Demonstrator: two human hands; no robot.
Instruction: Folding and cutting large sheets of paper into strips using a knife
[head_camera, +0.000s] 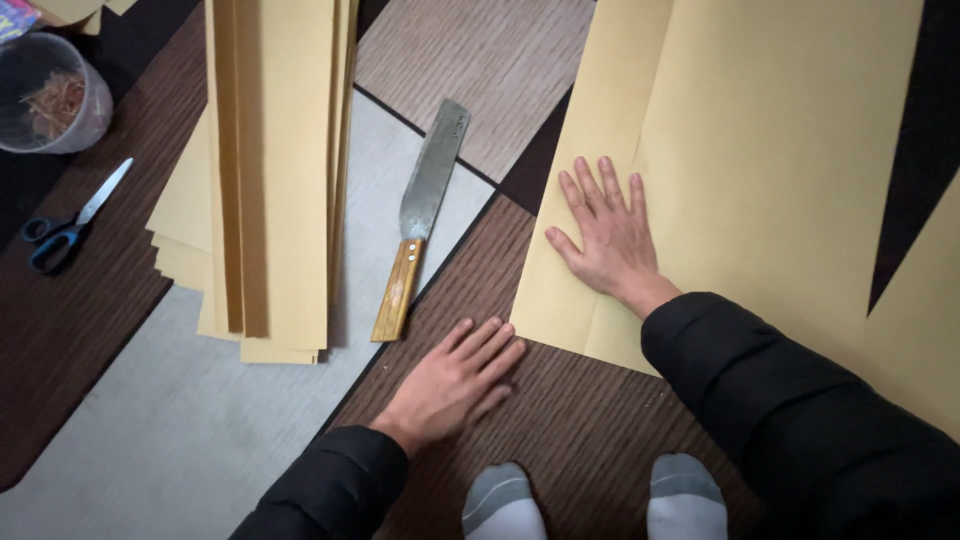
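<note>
1. Kraft-yellow paper, a large folded sheet (760, 150), lay on the patterned floor covering (560, 430) at the right of the view, its near left corner just ahead of the person's knees.
2. The right hand (607, 240) rested flat on that sheet near its left edge, palm down, fingers spread and fully open, gripping nothing; it only pressed the paper down beside a lengthwise crease.
3. The left hand (455, 380) lay flat on the dark wood-grain floor covering, fingers together and extended, their tips touching or just short of the sheet's near edge; it also held nothing.
4. Judged from this, the step in hand was flattening or steadying the sheet along its crease, with no cutting begun.
5. A broad flat knife with a wooden handle (420, 225) lay untouched just beyond the left hand, handle toward the person, blade pointing away.
6. If a cut along the crease followed, it would call for the left hand to take that handle while the right kept the sheet from sliding.
7. Farther left sat a stack of long folded paper strips (275, 170) of the same colour.
8. Blue-handled scissors (65, 225) and a clear plastic cup (50, 95) holding some tangled material lay well apart at the far left.
9. 2 grey-socked feet (590, 500) showed at the bottom edge.
</note>
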